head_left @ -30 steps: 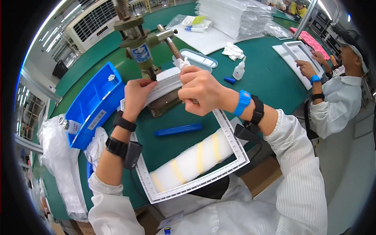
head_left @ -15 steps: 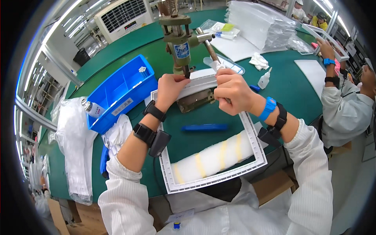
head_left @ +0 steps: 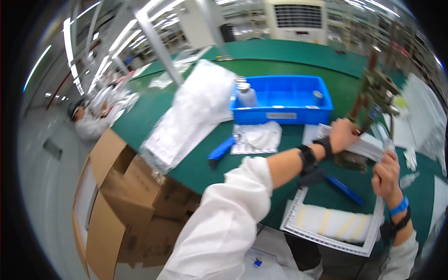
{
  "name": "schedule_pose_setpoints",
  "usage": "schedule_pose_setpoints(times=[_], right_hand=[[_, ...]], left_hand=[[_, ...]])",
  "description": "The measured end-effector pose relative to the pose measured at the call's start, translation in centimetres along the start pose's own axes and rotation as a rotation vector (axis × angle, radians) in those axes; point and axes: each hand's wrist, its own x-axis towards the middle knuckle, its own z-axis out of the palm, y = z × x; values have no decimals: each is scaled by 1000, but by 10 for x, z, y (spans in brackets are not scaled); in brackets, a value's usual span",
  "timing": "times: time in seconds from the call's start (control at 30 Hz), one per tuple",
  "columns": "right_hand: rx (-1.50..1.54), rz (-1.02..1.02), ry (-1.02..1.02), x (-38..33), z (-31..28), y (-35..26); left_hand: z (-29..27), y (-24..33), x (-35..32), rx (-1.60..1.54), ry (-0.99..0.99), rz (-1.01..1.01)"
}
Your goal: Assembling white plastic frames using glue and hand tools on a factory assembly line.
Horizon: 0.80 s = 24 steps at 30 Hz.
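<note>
A white rectangular frame (head_left: 327,240) lies under a green hand press (head_left: 380,91), its far side beneath the press head. My left hand (head_left: 344,135) is at that far side, fingers pinched close to the press tip; whether they hold a small part is hidden. My right hand (head_left: 386,175) is closed around the white-wrapped end of the press lever (head_left: 391,128). Through the frame's opening show a white padded roll (head_left: 333,223) with yellow bands and a long blue object (head_left: 344,190). The picture is somewhat blurred.
A blue divided bin (head_left: 282,100) with white bottles (head_left: 246,95) stands behind my left forearm. Nearby lie white gloves (head_left: 262,136), a blue-handled tool (head_left: 221,150) and plastic-wrapped white sheets (head_left: 193,109). Open cardboard boxes (head_left: 126,200) stand left, below the green table (head_left: 205,161).
My view has swung left, so the press and both hands now appear farther right and the cardboard boxes show more fully. Both hands keep their places at the frame and the lever.
</note>
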Motion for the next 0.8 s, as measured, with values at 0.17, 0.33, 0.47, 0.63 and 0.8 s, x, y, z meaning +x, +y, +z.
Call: schedule_pose_setpoints(times=[0.17, 0.33, 0.47, 0.63, 0.8], right_hand=[[-17, 34, -41, 7, 10, -7], [-22, -3, -66, 8, 16, -4], [-48, 15, -76, 11, 6, -10], [-102, 32, -108, 1, -12, -5], [80, -65, -75, 42, -40, -9]], left_hand=[[-7, -6, -6, -67, 50, -43], [-12, -8, -10, -45, 53, -64], [-10, -3, -8, -51, 53, -55], [1, 6, 0, -24, -8, 18], [-26, -12, -4, -47, -129, -58]])
